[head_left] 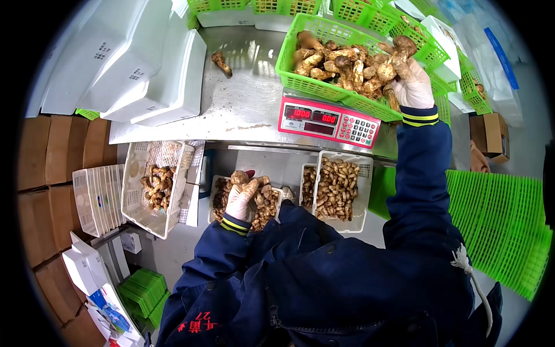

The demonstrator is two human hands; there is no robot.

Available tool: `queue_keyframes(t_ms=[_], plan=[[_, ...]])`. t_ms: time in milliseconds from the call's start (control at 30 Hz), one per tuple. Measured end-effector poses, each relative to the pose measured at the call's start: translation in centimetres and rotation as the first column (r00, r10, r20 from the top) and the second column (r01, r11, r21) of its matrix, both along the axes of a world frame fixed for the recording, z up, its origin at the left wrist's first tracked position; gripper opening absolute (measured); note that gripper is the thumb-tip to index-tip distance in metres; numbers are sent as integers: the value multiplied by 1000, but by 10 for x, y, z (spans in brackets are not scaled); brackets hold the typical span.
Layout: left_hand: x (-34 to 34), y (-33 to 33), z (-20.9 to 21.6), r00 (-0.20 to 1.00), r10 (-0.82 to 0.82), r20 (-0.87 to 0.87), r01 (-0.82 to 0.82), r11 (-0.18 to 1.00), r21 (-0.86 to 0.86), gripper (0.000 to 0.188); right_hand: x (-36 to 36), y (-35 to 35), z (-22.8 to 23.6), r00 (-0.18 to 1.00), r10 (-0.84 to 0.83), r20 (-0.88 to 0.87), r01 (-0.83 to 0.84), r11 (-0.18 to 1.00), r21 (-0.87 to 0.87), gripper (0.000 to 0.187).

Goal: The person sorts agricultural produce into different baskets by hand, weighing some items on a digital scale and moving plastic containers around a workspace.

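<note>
My gloved left hand [240,203] is closed around a brown mushroom [239,177], over a white crate [214,199] of mushrooms below the table edge. On the far right, my gloved right hand [415,88] grips a thick-stemmed mushroom [403,47] above the right end of a green plastic basket [312,89]. Many pale brown mushrooms [347,63] fill that basket. It sits on a red and white electronic scale [329,122] with a lit display. A single mushroom [221,63] lies on the metal table [243,98] left of the basket.
White foam boxes [167,81] stand at the left of the table. Lower down are a white crate [133,199] and another crate [361,202], both holding mushrooms. Stacked green baskets [497,225] lie at right; cardboard boxes [43,150] line the left side.
</note>
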State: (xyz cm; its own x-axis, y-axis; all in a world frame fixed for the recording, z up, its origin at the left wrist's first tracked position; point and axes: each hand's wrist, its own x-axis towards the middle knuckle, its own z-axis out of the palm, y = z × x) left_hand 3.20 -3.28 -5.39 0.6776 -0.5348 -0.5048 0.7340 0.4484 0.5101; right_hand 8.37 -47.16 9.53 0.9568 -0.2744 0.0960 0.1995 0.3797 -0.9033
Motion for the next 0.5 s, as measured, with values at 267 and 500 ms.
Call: queue_keyframes(t_ms=[267,500], plan=[[-2,-6,0,998,-26,-60,18,992,-128,42,-20,69,-12,892,344,-293,-375,925,-56,59],[7,-7,10,973,182,-139,-217,927,-307,40,-64,267,-110,894,143,-425,-435,503,-747,61]])
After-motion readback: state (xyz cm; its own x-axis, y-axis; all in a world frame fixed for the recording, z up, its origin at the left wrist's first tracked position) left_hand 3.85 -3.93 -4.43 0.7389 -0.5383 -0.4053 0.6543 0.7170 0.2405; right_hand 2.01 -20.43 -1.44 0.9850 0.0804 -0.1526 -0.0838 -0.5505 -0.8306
